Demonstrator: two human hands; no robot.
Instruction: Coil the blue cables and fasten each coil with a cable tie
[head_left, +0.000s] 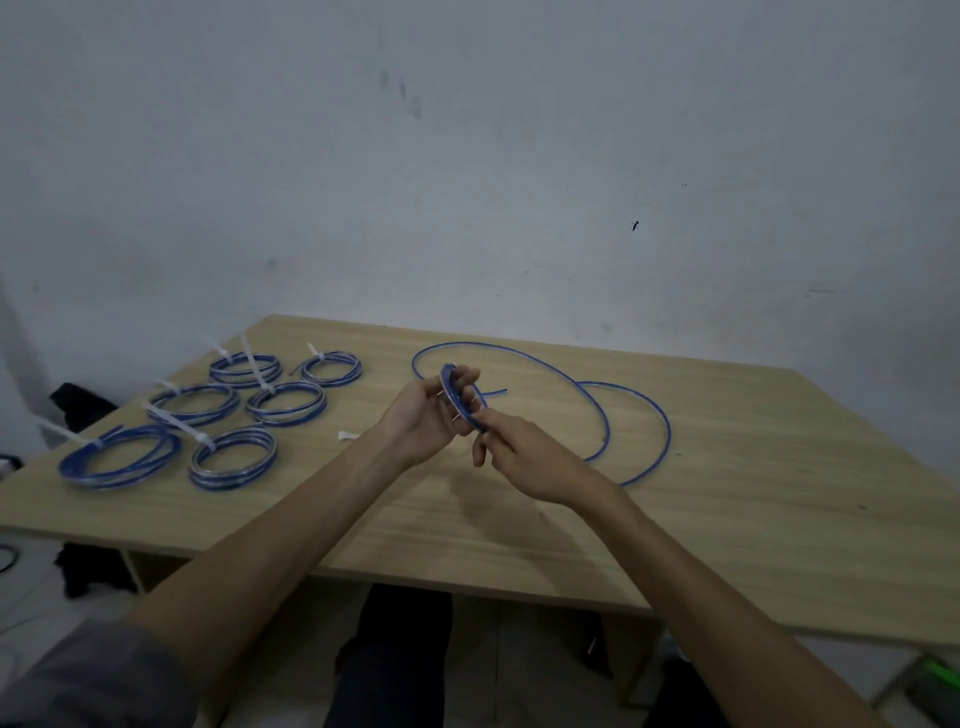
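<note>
Both hands are raised just above the middle of the wooden desk (675, 519). The left hand (423, 415) holds a small, partly wound coil (460, 397) of blue cable upright; its fingers (464, 375) are curled over the top of the coil, with the loops running across the palm side. The right hand (524, 454) meets the coil at its lower near edge, where thumb and forefinger pinch the cable; the remaining right fingers are bent loosely beneath. The two hands are touching or nearly so at the coil.

From the coil, the loose cable (597, 415) runs out onto the desk behind and to the right of the hands. It forms one wide arc on the far side and a second, smaller loop to the right, lying flat on the surface. A short free end (496, 391) projects to the right, just beyond the left fingertips.

On the left part of the desk lie six finished coils, each bound with a white cable tie whose tail sticks out: far-left coil (245, 368), far coil (332, 368), middle-left coil (195, 404), middle coil (287, 404), near-left coil (119, 456) and near coil (232, 459). They lie close together, several touching or nearly so, well apart from the hands.

A small white item (347, 435), possibly an unused cable tie, lies on the desk just left of the left wrist; it is mostly hidden.
</note>
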